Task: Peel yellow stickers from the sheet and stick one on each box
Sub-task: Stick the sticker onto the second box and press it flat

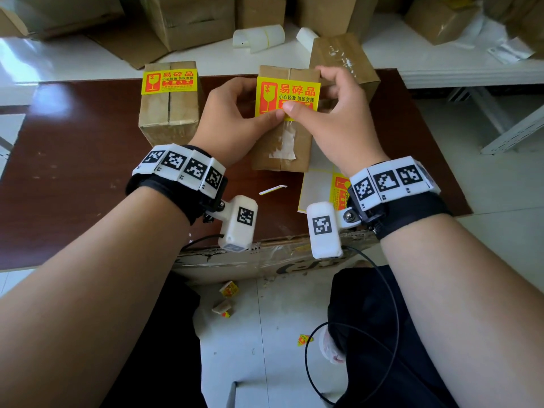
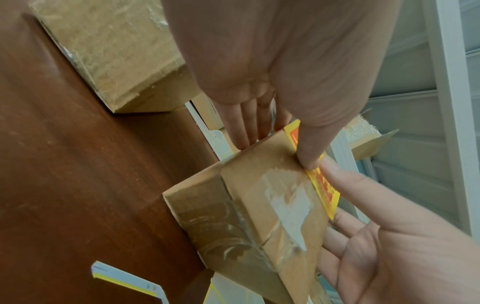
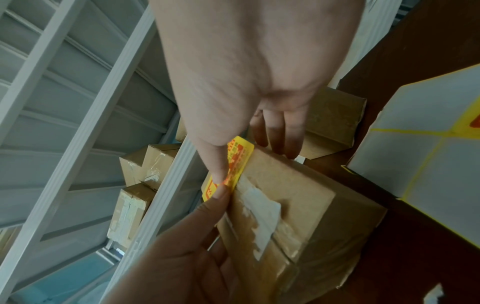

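Observation:
A taped cardboard box (image 1: 282, 148) (image 2: 259, 205) (image 3: 298, 195) stands mid-table. A yellow sticker (image 1: 287, 91) (image 2: 324, 185) (image 3: 237, 162) with red print lies over its far top. My left hand (image 1: 235, 113) holds the sticker's left side, thumb on the near edge and fingers reaching behind the box. My right hand (image 1: 335, 119) holds the right side, its thumb beside the left one and its fingers at the far right corner. To the left stands a second box (image 1: 169, 119), its own sticker (image 1: 169, 81) in place. The sticker sheet (image 1: 321, 184) (image 3: 428, 144) lies under my right wrist.
A third taped box (image 1: 347, 60) stands behind the right hand. A peeled strip (image 1: 272, 189) (image 2: 124, 281) lies on the brown table (image 1: 73, 157). More cartons and curled backing papers (image 1: 259, 38) sit on the white surface behind. A white rack (image 1: 500, 128) stands at the right.

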